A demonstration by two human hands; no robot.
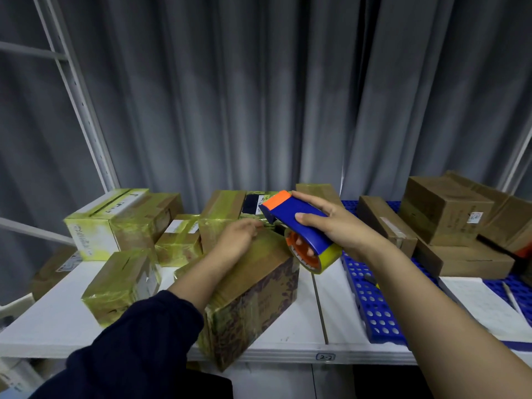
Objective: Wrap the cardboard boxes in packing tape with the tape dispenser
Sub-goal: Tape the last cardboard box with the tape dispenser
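Note:
A patterned cardboard box (253,295) partly wrapped in yellowish tape lies at an angle on the white shelf (288,335), its near corner over the front edge. My left hand (236,240) lies flat on the far end of the box top, fingers pressing the tape down. My right hand (336,226) grips the blue and orange tape dispenser (296,223), held just above the far right end of the box. Its yellow tape roll (311,254) hangs below, and a strip of tape runs from the dispenser towards my left fingers.
Several boxes wrapped in yellowish tape (121,223) stand at the back left and middle of the shelf. Plain brown boxes (443,214) are stacked at the right on a blue perforated panel (371,300). White paper (486,306) lies at the right. Grey curtains hang behind.

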